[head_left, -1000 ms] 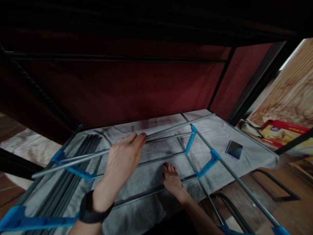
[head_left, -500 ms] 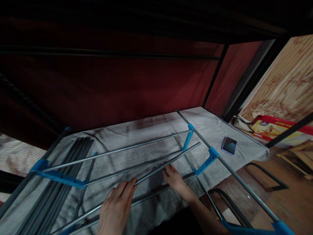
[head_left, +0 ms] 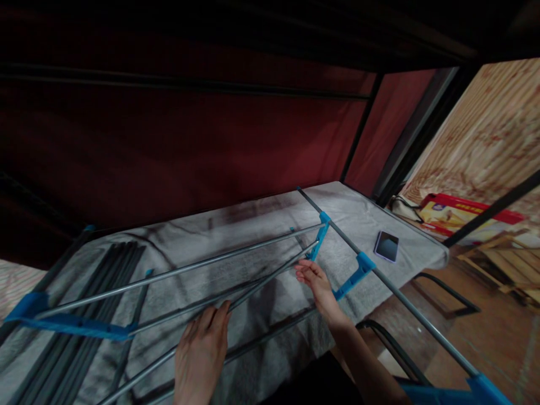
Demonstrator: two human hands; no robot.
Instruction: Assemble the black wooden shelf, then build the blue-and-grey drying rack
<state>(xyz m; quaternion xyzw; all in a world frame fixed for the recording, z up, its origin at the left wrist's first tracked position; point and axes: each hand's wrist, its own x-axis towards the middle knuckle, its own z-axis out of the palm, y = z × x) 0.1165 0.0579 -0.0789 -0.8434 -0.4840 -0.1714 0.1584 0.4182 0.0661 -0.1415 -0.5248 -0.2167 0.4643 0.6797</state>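
Note:
My left hand (head_left: 202, 351) is wrapped over a loose grey metal tube (head_left: 265, 281), which slants across the frame parts. The tube's far end lies at a blue plastic connector (head_left: 323, 235). Beside that end is my right hand (head_left: 314, 281), palm turned inward, its fingers loosely bent and apart; I see nothing gripped in it. Whether its fingertips touch the tube is unclear. Around both hands is a partly assembled rack of grey tubes, with another blue connector (head_left: 356, 275) nearer me and a long blue connector (head_left: 80, 323) at the left.
A bundle of several dark grey tubes (head_left: 84, 315) lies on the grey bed cover (head_left: 236, 216) at left. A phone (head_left: 386, 246) rests at right. Dark bed-frame posts (head_left: 363, 132) rise in front of a red curtain (head_left: 211, 146). A red-yellow box (head_left: 459, 216) sits beyond.
The tube's far end has swung down and away to the far blue connector. My right hand has moved up and right along it. The view has shifted slightly.

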